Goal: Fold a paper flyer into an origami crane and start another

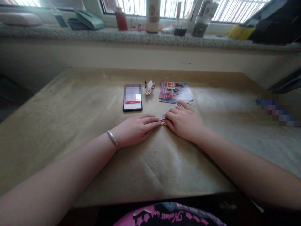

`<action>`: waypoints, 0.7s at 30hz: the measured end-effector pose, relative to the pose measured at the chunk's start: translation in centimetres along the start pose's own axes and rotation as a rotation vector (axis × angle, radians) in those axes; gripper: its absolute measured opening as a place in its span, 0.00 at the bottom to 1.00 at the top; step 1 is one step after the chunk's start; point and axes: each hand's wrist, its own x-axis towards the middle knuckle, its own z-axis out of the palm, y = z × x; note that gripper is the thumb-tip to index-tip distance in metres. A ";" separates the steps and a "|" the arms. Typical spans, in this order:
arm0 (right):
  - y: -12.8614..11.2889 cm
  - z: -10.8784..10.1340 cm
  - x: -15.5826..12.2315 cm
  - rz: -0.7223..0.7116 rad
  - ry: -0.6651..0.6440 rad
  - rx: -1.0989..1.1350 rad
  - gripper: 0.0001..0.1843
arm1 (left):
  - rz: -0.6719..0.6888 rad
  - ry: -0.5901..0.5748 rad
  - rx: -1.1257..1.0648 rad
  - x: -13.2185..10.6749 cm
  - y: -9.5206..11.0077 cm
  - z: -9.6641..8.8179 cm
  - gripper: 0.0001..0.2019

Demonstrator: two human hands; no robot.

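A small strip of folded paper (162, 120), white with red and blue print, lies on the table between my hands. My left hand (138, 129), with a silver bangle at the wrist, rests low with its fingers stretched out, the tips touching the paper's left end. Over the rest of the paper lies my right hand (184, 121), its fingers bent and pressed onto it, hiding most of it. Just beyond are a folded paper figure (150, 87) with pointed tips and a stack of printed leaflets (176, 91).
A phone (132, 106) with a lit screen lies left of the paper figure. The table (70, 113) has a creased tan cover and meets the wall below a speckled windowsill (105, 35). Bottles, a red jar (121, 20) and a yellow object (241, 32) stand on the sill.
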 end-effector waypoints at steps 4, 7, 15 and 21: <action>-1.0 -0.5 0.3 0.069 -0.023 -0.094 0.17 | 0.003 0.000 0.001 0.0 0.0 0.0 0.20; -1.4 -0.5 0.6 0.045 -0.050 -0.015 0.16 | 0.002 -0.001 0.006 0.0 -0.1 0.1 0.20; 0.1 1.2 1.1 0.145 -0.099 0.297 0.10 | -0.008 -0.042 0.009 0.0 -0.1 -0.1 0.19; 0.8 1.9 1.2 0.162 -0.045 0.396 0.09 | -0.031 -0.068 0.097 0.1 0.3 -0.8 0.17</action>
